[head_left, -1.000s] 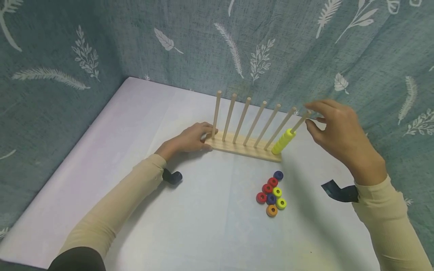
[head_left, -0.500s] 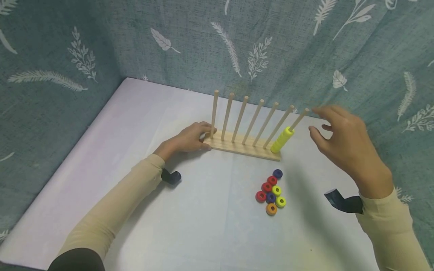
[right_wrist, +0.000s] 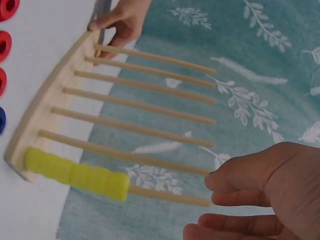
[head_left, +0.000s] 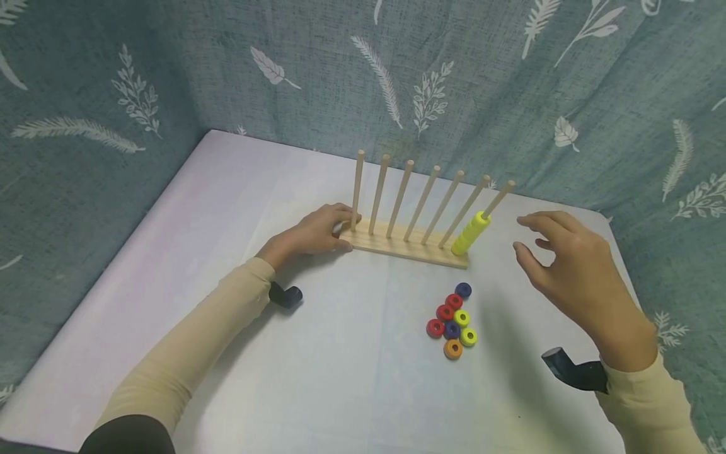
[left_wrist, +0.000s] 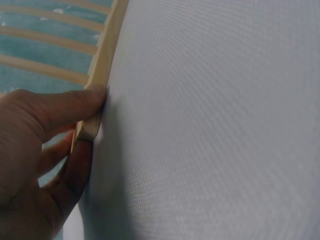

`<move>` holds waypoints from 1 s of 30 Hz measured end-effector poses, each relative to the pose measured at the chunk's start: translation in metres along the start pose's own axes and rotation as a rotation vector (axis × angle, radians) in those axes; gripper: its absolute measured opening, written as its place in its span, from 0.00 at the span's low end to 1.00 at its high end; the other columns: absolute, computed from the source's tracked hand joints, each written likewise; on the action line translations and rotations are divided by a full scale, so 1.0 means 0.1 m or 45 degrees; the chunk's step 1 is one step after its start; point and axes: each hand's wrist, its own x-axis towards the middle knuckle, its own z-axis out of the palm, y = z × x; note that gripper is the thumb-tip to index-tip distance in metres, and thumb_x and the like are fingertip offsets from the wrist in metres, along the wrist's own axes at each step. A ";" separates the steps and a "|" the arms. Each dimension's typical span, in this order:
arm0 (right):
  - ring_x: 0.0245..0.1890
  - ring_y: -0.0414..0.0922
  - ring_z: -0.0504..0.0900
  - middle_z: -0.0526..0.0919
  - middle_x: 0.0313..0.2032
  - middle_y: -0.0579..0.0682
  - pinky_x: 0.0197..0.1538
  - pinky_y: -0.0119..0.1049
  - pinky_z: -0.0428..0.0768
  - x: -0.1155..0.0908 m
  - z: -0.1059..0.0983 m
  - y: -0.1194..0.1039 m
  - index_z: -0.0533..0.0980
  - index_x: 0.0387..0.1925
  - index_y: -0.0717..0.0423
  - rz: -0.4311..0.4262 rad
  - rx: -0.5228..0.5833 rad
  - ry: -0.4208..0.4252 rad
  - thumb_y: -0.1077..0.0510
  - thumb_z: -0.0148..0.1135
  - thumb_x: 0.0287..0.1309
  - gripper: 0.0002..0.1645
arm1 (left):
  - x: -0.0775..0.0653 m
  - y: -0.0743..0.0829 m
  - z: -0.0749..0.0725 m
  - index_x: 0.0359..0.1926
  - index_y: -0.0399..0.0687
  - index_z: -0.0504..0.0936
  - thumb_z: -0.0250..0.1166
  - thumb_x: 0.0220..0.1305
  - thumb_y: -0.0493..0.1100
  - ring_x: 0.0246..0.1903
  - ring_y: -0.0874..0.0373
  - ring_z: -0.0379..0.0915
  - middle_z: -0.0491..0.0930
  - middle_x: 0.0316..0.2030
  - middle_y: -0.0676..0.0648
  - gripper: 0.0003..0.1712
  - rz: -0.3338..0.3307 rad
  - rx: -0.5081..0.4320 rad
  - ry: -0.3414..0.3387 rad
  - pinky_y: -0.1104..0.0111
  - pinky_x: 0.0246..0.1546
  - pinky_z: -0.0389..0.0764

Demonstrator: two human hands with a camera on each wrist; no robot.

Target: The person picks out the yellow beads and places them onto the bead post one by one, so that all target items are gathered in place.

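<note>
A wooden peg rack [head_left: 403, 248] stands on the table, with several upright pegs along its base. Yellow rings [head_left: 471, 233] are stacked on the rightmost peg, whose upper part is bare. My left hand [head_left: 321, 231] grips the left end of the base; in the left wrist view its thumb [left_wrist: 75, 105] lies along the front edge. To the right of the rack my right hand [head_left: 578, 271] hovers with thumb and fingers spread apart, holding nothing. In the right wrist view that hand [right_wrist: 270, 185] overlaps the tips of the nearest pegs.
In front of the rack's right end lies a cluster of loose rings: red ones [head_left: 445, 313], blue ones [head_left: 452, 330], yellow ones [head_left: 468, 337] and an orange one [head_left: 452, 349]. A leaf-patterned cloth [head_left: 317, 75] rises behind the white table [head_left: 317, 378] and along its sides.
My right hand has drawn away from the top of the rightmost peg, moving right and then down toward the table. The left hand stays on the rack.
</note>
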 end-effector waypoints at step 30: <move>0.43 0.54 0.86 0.84 0.45 0.57 0.40 0.46 0.86 -0.92 0.79 -0.18 0.81 0.46 0.66 0.404 0.357 -0.429 0.68 0.74 0.50 0.20 | 0.01 0.00 0.00 0.69 0.46 0.73 0.76 0.58 0.46 0.68 0.43 0.59 0.67 0.68 0.43 0.39 -0.038 0.004 -0.009 0.50 0.70 0.60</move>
